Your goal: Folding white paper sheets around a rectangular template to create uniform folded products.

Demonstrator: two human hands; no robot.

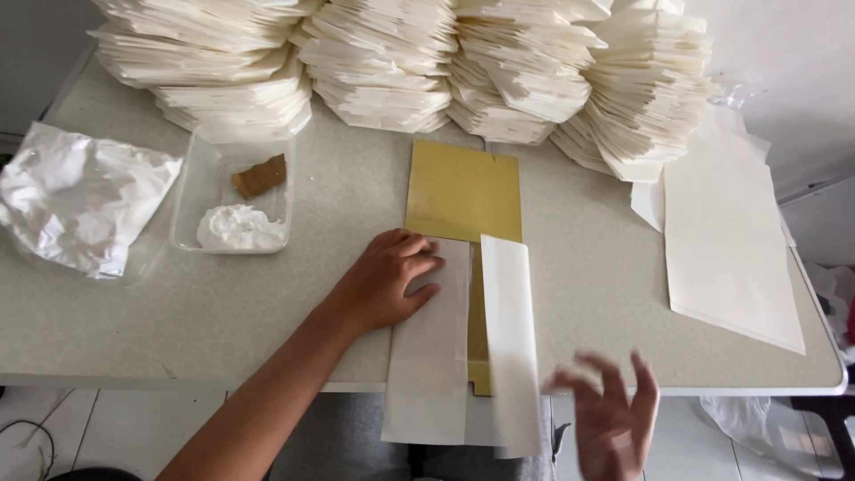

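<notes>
A white paper sheet (432, 356) lies over a yellow-brown card template (461, 189) at the table's front edge, its left flap folded flat and its right flap (511, 338) folded inward. My left hand (387, 278) presses flat on the upper part of the left flap. My right hand (613, 417) hovers, blurred, beyond the table edge to the right of the sheet, fingers spread and holding nothing.
Tall stacks of folded white paper bags (401, 62) fill the back of the table. A clear tray (188, 219) holds white paste and a brown scrap. Crumpled plastic (76, 200) lies left; flat white sheets (726, 240) lie right.
</notes>
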